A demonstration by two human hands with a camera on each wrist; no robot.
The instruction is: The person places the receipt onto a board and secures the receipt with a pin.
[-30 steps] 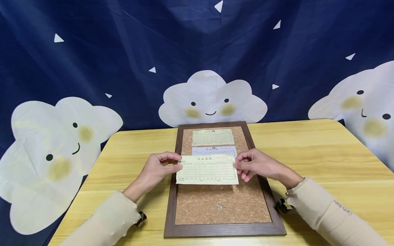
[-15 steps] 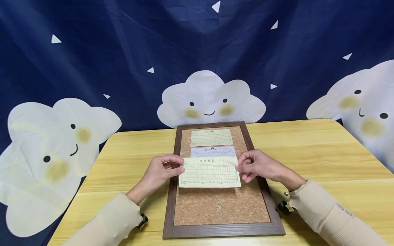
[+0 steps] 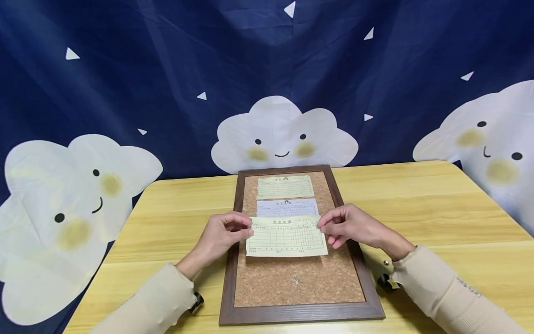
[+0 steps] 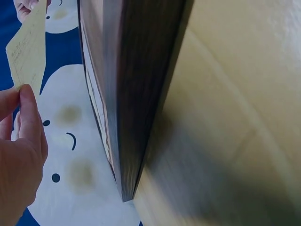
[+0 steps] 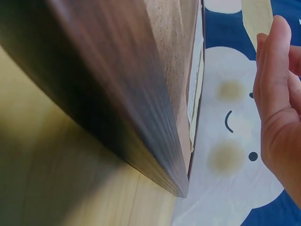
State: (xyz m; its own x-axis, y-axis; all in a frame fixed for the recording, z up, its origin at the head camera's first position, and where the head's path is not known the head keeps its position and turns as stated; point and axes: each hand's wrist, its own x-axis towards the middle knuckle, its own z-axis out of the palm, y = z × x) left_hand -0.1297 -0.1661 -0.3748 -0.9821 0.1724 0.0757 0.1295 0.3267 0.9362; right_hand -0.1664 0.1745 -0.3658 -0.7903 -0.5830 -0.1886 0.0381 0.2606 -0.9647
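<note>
Between my two hands hangs a pale yellow-green receipt slip (image 3: 288, 237), printed with a ruled grid and held above a framed cork board (image 3: 300, 283). My left hand (image 3: 219, 235) pinches its left edge between thumb and fingers; the left wrist view shows the slip (image 4: 29, 52) raised off the board. At the other end, my right hand (image 3: 352, 227) pinches the right edge. Further up the board lie a bluish-white slip (image 3: 288, 208), partly covered by the held one in the head view, and a greenish slip (image 3: 285, 187), each with a small fastener-like spot at its top.
The dark brown wooden frame (image 3: 302, 314) rises above the light wooden table (image 3: 417, 199). Right of it, by the sleeve, sits a small shiny round object (image 3: 385, 263). A navy curtain (image 3: 267, 55) with cloud faces hangs behind the table.
Both hands have brought the receipt slip slightly lower and toward the right over the board, so more of the bluish-white slip shows. Both hands keep their pinch. The head view has shifted a little.
</note>
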